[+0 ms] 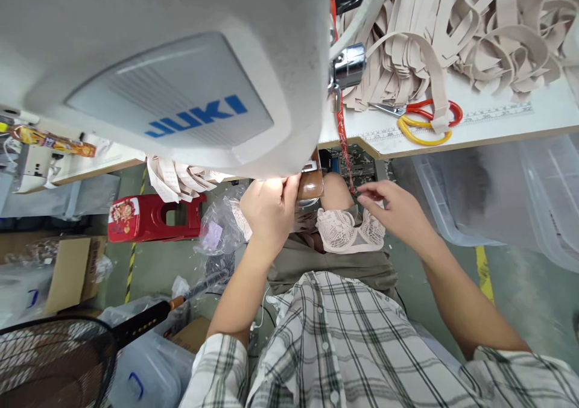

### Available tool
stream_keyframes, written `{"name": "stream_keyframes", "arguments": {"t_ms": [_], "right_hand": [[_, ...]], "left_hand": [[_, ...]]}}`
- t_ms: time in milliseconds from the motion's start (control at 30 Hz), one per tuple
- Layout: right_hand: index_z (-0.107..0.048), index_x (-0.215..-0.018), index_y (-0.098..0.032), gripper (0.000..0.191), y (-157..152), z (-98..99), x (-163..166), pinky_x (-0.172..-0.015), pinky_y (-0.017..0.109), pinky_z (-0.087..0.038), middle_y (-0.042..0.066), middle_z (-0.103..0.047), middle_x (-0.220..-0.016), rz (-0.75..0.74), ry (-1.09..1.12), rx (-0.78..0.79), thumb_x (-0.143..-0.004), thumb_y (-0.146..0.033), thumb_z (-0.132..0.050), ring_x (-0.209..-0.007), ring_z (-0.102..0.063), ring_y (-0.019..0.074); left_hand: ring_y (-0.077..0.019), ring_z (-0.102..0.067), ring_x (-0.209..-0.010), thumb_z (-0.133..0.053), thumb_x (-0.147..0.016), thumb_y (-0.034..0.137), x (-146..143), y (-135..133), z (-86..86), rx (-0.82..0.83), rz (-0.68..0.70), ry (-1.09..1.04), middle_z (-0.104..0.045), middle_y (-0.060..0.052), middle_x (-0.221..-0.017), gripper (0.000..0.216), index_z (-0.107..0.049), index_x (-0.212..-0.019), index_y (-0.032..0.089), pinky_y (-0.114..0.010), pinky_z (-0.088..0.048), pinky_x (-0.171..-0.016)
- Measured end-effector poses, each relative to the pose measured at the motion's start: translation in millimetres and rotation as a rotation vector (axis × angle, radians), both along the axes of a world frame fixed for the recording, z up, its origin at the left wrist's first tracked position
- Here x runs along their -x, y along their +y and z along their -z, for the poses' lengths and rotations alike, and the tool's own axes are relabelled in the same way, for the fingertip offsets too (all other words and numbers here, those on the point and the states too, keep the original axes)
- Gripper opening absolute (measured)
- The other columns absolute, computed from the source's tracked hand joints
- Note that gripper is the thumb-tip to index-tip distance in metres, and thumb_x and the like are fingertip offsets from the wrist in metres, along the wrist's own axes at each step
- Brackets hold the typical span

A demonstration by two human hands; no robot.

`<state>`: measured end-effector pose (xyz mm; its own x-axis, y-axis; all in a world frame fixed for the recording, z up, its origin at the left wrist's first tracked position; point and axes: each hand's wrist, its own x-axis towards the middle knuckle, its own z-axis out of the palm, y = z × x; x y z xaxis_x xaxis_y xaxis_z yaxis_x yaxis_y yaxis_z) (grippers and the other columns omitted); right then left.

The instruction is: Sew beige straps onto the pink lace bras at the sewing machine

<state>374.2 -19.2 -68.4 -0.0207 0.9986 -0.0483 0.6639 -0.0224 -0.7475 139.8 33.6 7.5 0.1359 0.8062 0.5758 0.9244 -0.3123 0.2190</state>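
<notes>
My left hand [269, 209] is closed just under the white JUKI sewing machine head [181, 76], its fingers pinched beside a brown glossy part [311, 185]. What it pinches is hidden in glare. My right hand [393, 212] pinches the lower end of a thin red ribbon [341, 131] that hangs down from the machine's metal fitting [348, 65]. A white lace piece [344, 230] lies on my lap between the two hands, touching neither that I can see.
A heap of beige straps [474, 28] and red and yellow scissors [425, 119] lie on the white table [506, 122]. Clear plastic bins [488, 191] stand at right. On the floor at left are a red stool [154, 218], a cardboard box [67, 269], plastic bags and a fan [49, 363].
</notes>
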Motion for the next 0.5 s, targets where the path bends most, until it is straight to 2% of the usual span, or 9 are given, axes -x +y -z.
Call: {"name": "stream_keyframes", "arguments": {"t_ms": [100,167,267,367,500], "right_hand": [[-0.068,-0.111,-0.025,0.023,20.1,-45.0,33.4,-0.075,0.034,-0.053,0.006,-0.068,-0.089,-0.074,0.06,-0.347,-0.096,-0.032,-0.052,-0.084,-0.064,0.0216],[-0.066,-0.12,-0.025,0.028,36.2,-64.2,52.5,-0.08,0.034,-0.052,0.006,-0.067,-0.096,-0.163,0.053,-0.473,-0.097,-0.027,-0.05,-0.09,-0.062,0.0212],[-0.068,-0.116,-0.023,0.029,55.9,-73.9,68.5,-0.079,0.032,-0.05,0.007,-0.062,-0.098,-0.24,0.032,-0.526,-0.096,-0.021,-0.047,-0.091,-0.06,0.0206],[-0.071,-0.102,-0.022,0.025,64.9,-74.5,70.8,-0.076,0.031,-0.048,0.007,-0.059,-0.096,-0.228,0.056,-0.524,-0.091,-0.016,-0.05,-0.087,-0.059,0.0196],[-0.07,-0.087,-0.02,0.012,68.5,-79.8,70.7,-0.065,0.029,-0.044,0.006,-0.059,-0.096,-0.191,0.049,-0.464,-0.085,-0.018,-0.059,-0.079,-0.057,0.0178]], "left_hand": [[-0.0145,-0.048,-0.054,-0.051,-0.099,0.048,-0.4,1.2,-9.3,0.046,-0.002,0.039,-0.061,-0.003,-0.054,0.048,-0.073,-0.067,0.019,-0.028,-0.027,-0.055],[-0.0143,-0.046,-0.051,-0.051,-0.099,0.048,-0.5,2.5,-15.6,0.082,0.019,0.065,-0.06,-0.003,-0.052,0.05,-0.072,-0.064,0.019,-0.029,-0.027,-0.054],[-0.014,-0.045,-0.047,-0.048,-0.101,0.047,0.7,4.2,-23.3,0.142,0.066,0.101,-0.059,-0.003,-0.049,0.054,-0.072,-0.062,0.018,-0.03,-0.026,-0.053],[-0.0154,-0.049,-0.049,-0.049,-0.1,0.049,3.2,4.4,-29.6,0.202,0.087,0.139,-0.062,-0.005,-0.052,0.054,-0.071,-0.062,0.017,-0.03,-0.027,-0.053],[-0.0186,-0.058,-0.056,-0.053,-0.098,0.04,6.6,1.9,-38.7,0.3,0.149,0.248,-0.068,-0.006,-0.062,0.037,-0.075,-0.079,0.017,-0.029,-0.031,-0.054]]}}
